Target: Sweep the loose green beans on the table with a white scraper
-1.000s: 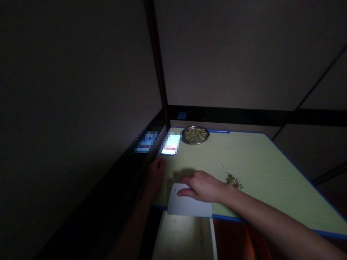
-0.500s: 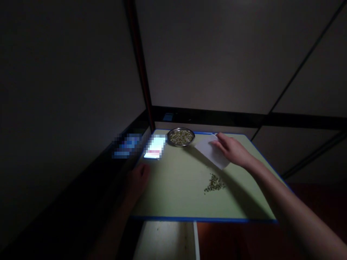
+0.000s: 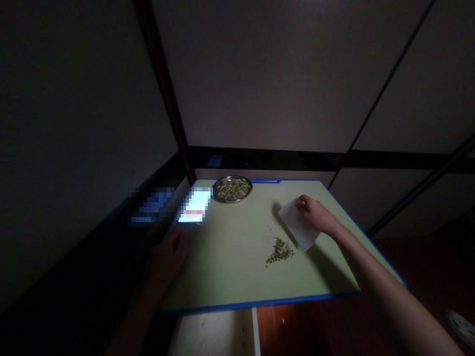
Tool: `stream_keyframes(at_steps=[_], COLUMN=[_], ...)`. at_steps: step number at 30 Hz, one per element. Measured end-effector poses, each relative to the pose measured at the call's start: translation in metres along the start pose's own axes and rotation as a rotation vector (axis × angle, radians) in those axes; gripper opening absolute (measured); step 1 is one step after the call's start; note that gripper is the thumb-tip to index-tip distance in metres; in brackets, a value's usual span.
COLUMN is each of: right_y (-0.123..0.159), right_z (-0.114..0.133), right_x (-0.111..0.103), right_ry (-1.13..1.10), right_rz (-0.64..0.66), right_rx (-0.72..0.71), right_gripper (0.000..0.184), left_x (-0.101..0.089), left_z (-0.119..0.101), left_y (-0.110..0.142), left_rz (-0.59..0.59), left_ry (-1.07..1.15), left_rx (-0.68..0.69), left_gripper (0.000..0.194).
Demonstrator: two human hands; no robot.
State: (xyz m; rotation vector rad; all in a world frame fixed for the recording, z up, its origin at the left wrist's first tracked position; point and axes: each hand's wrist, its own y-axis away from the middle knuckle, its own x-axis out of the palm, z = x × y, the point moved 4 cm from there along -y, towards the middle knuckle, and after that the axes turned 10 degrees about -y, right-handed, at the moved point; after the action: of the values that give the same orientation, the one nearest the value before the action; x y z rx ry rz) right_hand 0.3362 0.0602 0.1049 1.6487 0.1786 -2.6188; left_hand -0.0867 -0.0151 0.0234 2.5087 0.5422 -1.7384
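My right hand (image 3: 315,215) is closed on the upper edge of a white sheet of paper (image 3: 300,227). The sheet slants over the right side of the pale green table (image 3: 222,262), its lower corner close to the tabletop. Just left of the paper lies a loose pile of small greenish grains or seeds (image 3: 281,250), with a few stray ones behind it. A round metal dish (image 3: 233,200) with more such grains stands at the back left. My left hand (image 3: 173,254), in deep shadow at the table's left edge, is curled into a loose fist with nothing visible in it.
A lit phone (image 3: 196,205), its screen blurred, is at the left edge beside the dish. Dark wall panels close off the left and back. Below the front edge is an open drawer (image 3: 215,333). A shoe (image 3: 462,326) shows at lower right.
The paper in my right hand has moved away from the dish, down and right toward the table beside the pile. A few stray grains now show behind the pile. The view has shifted right.
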Motion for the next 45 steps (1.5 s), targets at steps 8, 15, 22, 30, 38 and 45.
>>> stream_keyframes(at_steps=[8,15,22,30,38,45], right_y=[0.002,-0.019,-0.031,-0.034,-0.035,-0.035], right_z=[-0.008,0.034,0.042,0.035,0.025,0.016], right_x=[0.003,0.015,0.027,0.034,0.037,0.036], right_ry=[-0.036,0.041,0.066,0.078,0.098,0.107], right_rz=[-0.030,0.003,0.020,0.034,0.034,0.012], right_rx=[0.047,0.002,0.028,0.054,0.095,0.116], right_gripper=[0.024,0.025,0.027,0.028,0.027,0.028], left_x=[-0.002,0.003,0.008,0.007,0.009,0.008], left_z=[-0.004,-0.006,-0.008,-0.013,-0.011,-0.013], left_y=[0.001,0.002,0.003,0.005,0.004,0.004], left_rz=[-0.002,0.033,0.070,0.106,0.137,0.090], left_ry=[-0.041,-0.162,-0.230,-0.284,-0.310,-0.310], left_rx=[0.017,0.067,0.129,0.121,0.116,0.114], left_gripper=[0.035,0.036,0.035,0.035,0.040,0.039])
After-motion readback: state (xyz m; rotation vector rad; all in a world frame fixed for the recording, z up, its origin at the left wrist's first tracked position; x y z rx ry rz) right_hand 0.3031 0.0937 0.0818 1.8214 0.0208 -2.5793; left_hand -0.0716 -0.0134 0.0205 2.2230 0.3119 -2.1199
